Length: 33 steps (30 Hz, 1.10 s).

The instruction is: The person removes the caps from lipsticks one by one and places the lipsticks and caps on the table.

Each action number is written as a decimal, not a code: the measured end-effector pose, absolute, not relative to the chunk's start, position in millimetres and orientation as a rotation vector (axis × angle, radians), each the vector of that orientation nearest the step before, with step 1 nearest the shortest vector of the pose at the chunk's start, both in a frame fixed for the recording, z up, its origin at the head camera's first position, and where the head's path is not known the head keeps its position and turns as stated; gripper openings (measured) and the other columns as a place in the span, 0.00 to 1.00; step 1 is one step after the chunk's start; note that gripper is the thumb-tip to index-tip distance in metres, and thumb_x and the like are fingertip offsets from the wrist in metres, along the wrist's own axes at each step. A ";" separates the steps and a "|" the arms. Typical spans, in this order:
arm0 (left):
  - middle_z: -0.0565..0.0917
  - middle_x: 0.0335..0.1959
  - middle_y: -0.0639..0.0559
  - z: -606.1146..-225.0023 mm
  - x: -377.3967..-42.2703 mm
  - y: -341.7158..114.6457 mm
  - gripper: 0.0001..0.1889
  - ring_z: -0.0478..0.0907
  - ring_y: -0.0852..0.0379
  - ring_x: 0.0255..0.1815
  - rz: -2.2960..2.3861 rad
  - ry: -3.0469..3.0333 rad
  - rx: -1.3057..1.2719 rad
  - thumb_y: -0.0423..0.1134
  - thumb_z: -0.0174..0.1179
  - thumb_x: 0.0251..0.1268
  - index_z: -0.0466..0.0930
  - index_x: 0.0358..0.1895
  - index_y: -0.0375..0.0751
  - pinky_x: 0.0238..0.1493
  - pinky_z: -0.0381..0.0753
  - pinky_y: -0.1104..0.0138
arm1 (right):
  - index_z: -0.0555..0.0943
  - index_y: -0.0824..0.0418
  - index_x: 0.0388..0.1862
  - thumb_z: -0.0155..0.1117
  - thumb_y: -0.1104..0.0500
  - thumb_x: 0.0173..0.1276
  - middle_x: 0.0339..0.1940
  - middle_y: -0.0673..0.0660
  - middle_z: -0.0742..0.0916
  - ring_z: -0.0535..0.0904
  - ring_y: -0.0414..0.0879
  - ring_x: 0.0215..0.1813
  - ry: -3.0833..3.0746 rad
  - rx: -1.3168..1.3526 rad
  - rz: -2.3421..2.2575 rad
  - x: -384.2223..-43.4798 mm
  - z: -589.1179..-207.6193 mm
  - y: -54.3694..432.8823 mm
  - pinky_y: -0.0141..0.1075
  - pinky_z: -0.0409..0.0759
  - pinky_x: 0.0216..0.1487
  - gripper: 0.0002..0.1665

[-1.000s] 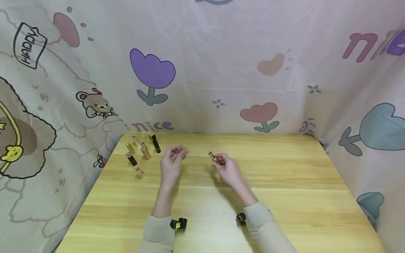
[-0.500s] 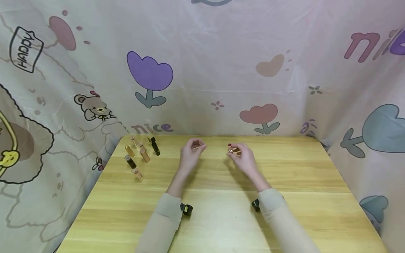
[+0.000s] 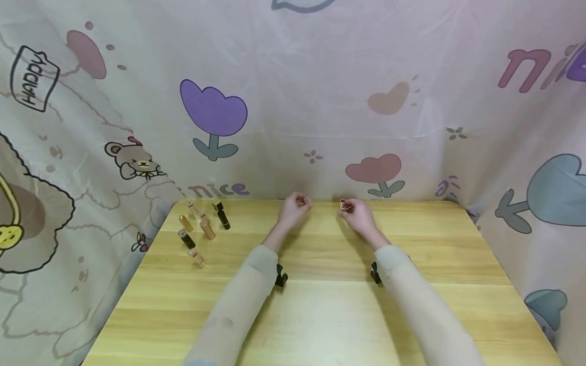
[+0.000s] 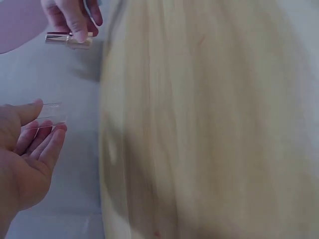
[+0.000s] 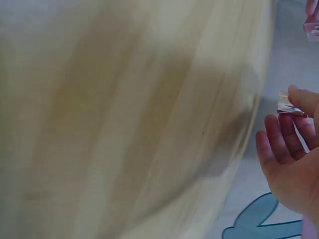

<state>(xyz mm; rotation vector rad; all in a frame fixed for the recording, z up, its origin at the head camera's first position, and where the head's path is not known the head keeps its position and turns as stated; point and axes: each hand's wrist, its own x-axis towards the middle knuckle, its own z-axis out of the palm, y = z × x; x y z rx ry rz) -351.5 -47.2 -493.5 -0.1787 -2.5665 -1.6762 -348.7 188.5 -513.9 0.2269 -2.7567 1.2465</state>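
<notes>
My left hand (image 3: 291,212) pinches a clear, see-through lipstick cap (image 4: 54,112) between thumb and fingertips; it shows best in the left wrist view. In my right hand (image 3: 360,217) is a shiny gold lipstick tube (image 3: 342,204), gripped between thumb and fingers, with a reddish top in the head view. Both hands are raised near the table's far edge, a short gap between them. The right wrist view shows the tube's metallic end (image 5: 286,104) beyond my fingertips; the lower part is hidden by my hand.
On the table (image 3: 320,320), at the back left, lie several lipsticks: a black one (image 3: 223,218), a tan one (image 3: 208,230), a gold bullet-shaped one (image 3: 185,223), a dark one with a clear end (image 3: 186,239) and a pinkish one (image 3: 196,258). A printed curtain (image 3: 293,101) hangs behind.
Both hands have moved away from me toward the far edge and rightward, the lipstick tube staying in the right hand. The lipsticks on the left stay put.
</notes>
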 end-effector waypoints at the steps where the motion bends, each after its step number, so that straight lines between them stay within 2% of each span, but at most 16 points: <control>1: 0.86 0.49 0.37 -494.4 -355.6 -44.8 0.17 0.86 0.43 0.53 -1.653 -2.601 -0.183 0.32 0.69 0.68 0.79 0.55 0.28 0.54 0.88 0.59 | 0.82 0.73 0.55 0.73 0.64 0.68 0.48 0.67 0.87 0.84 0.60 0.51 -2.769 0.213 1.253 -352.5 -515.4 189.6 0.52 0.84 0.59 0.20; 6: 0.86 0.48 0.41 -497.2 -371.9 -36.0 0.12 0.86 0.47 0.51 -1.519 -2.733 -0.176 0.32 0.66 0.70 0.80 0.53 0.32 0.51 0.88 0.62 | 0.82 0.73 0.54 0.70 0.65 0.69 0.48 0.68 0.88 0.84 0.62 0.52 -2.819 0.161 1.269 -366.7 -518.2 194.0 0.53 0.83 0.59 0.18; 10: 0.86 0.47 0.41 -496.0 -380.7 -30.7 0.10 0.85 0.47 0.48 -1.455 -2.784 -0.172 0.32 0.64 0.72 0.80 0.51 0.34 0.51 0.87 0.60 | 0.82 0.72 0.53 0.69 0.64 0.70 0.49 0.68 0.87 0.83 0.62 0.53 -2.847 0.135 1.253 -375.4 -516.9 195.5 0.53 0.82 0.61 0.17; 19: 0.85 0.42 0.45 -501.8 -391.1 -22.1 0.08 0.81 0.49 0.44 -1.336 -2.869 -0.143 0.34 0.64 0.72 0.80 0.49 0.35 0.49 0.83 0.60 | 0.82 0.74 0.54 0.70 0.64 0.68 0.49 0.69 0.87 0.82 0.62 0.53 -2.900 0.122 1.133 -384.3 -514.1 194.4 0.53 0.80 0.63 0.19; 28: 0.86 0.48 0.41 -506.1 -395.0 -23.8 0.09 0.83 0.46 0.50 -1.428 -2.836 -0.144 0.30 0.63 0.73 0.80 0.52 0.33 0.54 0.85 0.59 | 0.82 0.72 0.55 0.70 0.62 0.70 0.50 0.68 0.88 0.82 0.62 0.54 -2.909 0.093 1.125 -384.2 -513.1 191.0 0.52 0.80 0.63 0.18; 33: 0.86 0.48 0.39 -511.3 -396.1 -25.9 0.09 0.84 0.45 0.49 -1.452 -2.798 -0.178 0.29 0.63 0.72 0.80 0.51 0.31 0.53 0.86 0.58 | 0.83 0.72 0.53 0.70 0.62 0.69 0.49 0.69 0.88 0.83 0.62 0.53 -2.875 0.100 1.143 -384.2 -517.1 191.2 0.53 0.81 0.61 0.18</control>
